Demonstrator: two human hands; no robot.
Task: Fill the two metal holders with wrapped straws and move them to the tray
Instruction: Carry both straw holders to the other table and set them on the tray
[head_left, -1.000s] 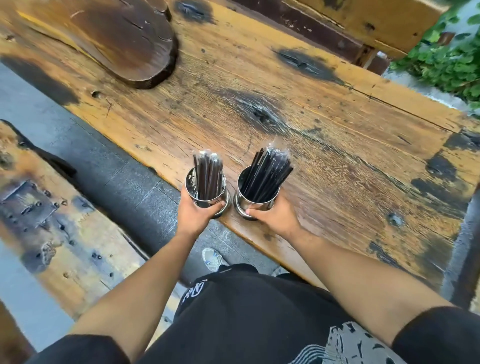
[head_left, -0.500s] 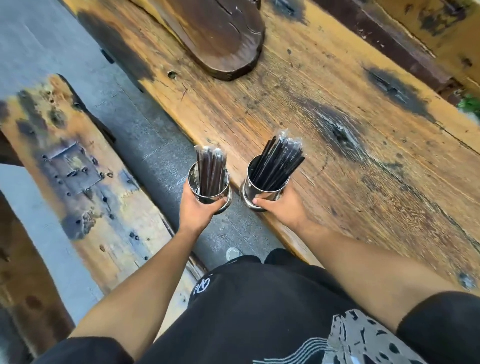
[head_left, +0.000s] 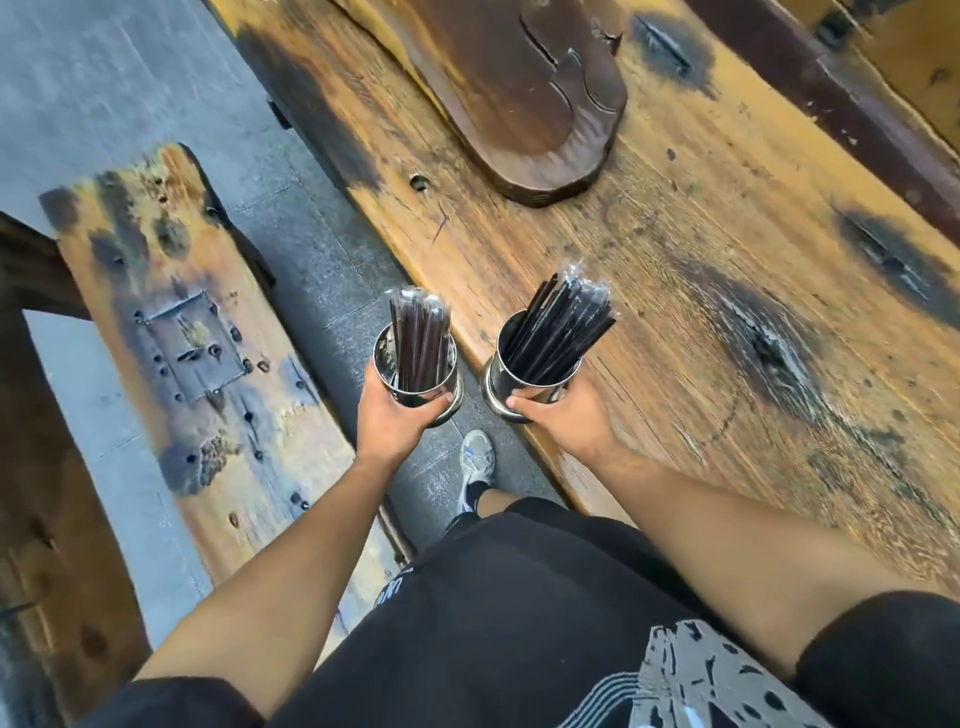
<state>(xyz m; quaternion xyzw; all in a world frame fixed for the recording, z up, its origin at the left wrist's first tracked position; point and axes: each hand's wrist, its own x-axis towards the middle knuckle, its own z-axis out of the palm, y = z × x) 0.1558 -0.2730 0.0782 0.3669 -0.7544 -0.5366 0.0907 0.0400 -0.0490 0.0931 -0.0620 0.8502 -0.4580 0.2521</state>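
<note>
I hold two shiny metal holders in the air. My left hand (head_left: 392, 421) grips the left holder (head_left: 384, 358), which carries a bunch of dark wrapped straws (head_left: 421, 338) standing nearly upright. My right hand (head_left: 563, 423) grips the right holder (head_left: 545, 387), whose wrapped straws (head_left: 563, 325) lean to the right. The left holder hangs over the paved gap between bench and table. The right one is over the table's near edge. A dark wooden tray (head_left: 524, 98) lies on the table, far ahead of both holders.
The worn wooden table (head_left: 727, 270) fills the right side. A wooden bench (head_left: 187, 338) runs along the left, with grey paving (head_left: 332, 270) between them. My shoe (head_left: 477, 462) stands on the paving below the holders. A dark beam (head_left: 852, 104) borders the table's far side.
Both holders have left the table's edge area and moved left over the gap. The view has swung left, so the tray sits nearer the centre top.
</note>
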